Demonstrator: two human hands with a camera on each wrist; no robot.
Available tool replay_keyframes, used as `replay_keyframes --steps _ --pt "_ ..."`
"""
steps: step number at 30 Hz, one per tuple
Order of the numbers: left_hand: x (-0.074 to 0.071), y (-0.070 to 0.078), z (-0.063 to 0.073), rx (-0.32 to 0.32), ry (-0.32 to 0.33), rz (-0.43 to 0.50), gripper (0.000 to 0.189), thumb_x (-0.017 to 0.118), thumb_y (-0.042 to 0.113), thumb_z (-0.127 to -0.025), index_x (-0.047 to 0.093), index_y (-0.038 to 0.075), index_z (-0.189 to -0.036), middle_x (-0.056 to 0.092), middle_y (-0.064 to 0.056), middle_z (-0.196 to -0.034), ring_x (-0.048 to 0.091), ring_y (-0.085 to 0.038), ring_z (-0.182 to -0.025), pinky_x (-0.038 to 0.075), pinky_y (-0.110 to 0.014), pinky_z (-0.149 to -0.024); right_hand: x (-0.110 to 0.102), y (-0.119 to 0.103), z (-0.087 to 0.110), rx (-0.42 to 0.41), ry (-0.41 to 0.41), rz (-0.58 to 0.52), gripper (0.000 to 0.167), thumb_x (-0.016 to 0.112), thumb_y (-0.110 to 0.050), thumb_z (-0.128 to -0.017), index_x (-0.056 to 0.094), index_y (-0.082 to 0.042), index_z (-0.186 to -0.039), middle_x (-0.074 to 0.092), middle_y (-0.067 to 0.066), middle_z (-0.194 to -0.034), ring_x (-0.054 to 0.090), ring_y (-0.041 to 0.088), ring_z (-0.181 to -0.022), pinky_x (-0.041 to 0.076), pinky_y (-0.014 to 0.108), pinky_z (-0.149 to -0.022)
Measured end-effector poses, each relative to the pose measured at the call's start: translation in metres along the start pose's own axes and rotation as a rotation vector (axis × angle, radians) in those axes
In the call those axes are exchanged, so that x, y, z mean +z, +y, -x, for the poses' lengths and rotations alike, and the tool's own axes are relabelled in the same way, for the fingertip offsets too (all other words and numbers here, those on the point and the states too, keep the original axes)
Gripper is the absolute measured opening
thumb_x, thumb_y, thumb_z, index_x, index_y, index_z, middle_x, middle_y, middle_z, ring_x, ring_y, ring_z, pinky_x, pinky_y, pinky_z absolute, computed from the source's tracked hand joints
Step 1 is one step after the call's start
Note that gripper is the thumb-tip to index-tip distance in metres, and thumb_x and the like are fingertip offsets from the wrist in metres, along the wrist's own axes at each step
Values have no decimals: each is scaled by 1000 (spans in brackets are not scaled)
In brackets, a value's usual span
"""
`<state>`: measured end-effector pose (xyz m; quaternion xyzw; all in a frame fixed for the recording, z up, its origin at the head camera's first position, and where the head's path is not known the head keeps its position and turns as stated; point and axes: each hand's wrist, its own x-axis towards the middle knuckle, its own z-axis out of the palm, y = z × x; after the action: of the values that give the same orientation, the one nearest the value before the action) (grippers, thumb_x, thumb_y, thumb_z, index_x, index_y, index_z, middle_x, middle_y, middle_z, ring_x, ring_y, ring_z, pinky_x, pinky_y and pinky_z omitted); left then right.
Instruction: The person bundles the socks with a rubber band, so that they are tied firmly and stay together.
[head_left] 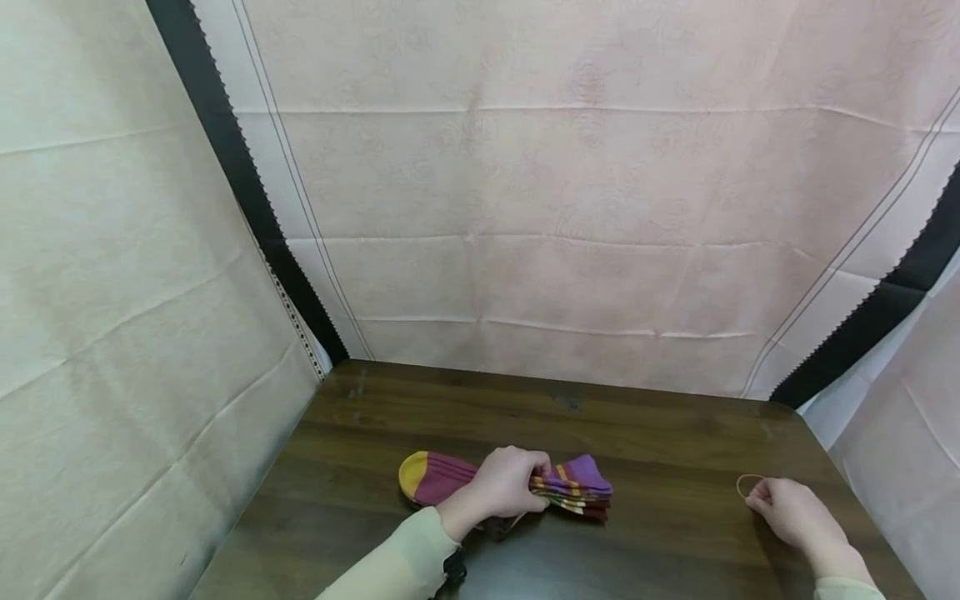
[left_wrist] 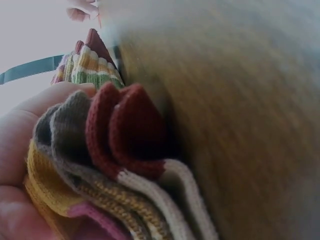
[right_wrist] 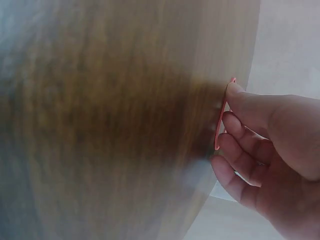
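A stack of folded socks (head_left: 446,477) lies on the table, with yellow and maroon toes at the left and striped cuffs at the right. My left hand (head_left: 508,483) grips the stack around its middle, thumb on the near side and fingers over the far side. Close up in the left wrist view, maroon, grey and mustard sock ends (left_wrist: 135,127) hang in layered folds beside the palm. Well to the right, my right hand (head_left: 791,510) pinches a thin rubber band (right_wrist: 220,120) between thumb and fingers. The band stands out as a small loop past the fingertips.
The dark wooden table (head_left: 660,450) extends under both hands. Pale creased cloth (head_left: 585,208) forms a wall behind it, with more cloth (head_left: 135,333) at the left and right sides. Black strips (head_left: 255,200) run along the cloth corners.
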<state>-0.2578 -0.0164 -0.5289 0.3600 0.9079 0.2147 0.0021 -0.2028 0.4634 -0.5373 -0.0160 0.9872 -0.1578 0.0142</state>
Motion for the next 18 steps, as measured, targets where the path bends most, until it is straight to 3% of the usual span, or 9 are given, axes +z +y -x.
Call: replay_keyframes --steps 9,18 --pt "-1 0 1 -16 -6 26 28 92 36 -83 69 26 -97 61 20 -79 51 -2 -67 43 -24 -65 3 4 0 -52 38 0 16 71 -9 -99 66 -12 -84 62 -2 -79 54 17 -73 50 47 -69" --pt "0 1 1 -33 -9 52 28 92 35 -84 70 25 -98 61 19 -80 51 -3 -68 43 -25 -66 8 6 3 -41 85 -33 15 70 -14 -103 69 -12 -88 66 0 -84 58 18 -77 51 48 -72"
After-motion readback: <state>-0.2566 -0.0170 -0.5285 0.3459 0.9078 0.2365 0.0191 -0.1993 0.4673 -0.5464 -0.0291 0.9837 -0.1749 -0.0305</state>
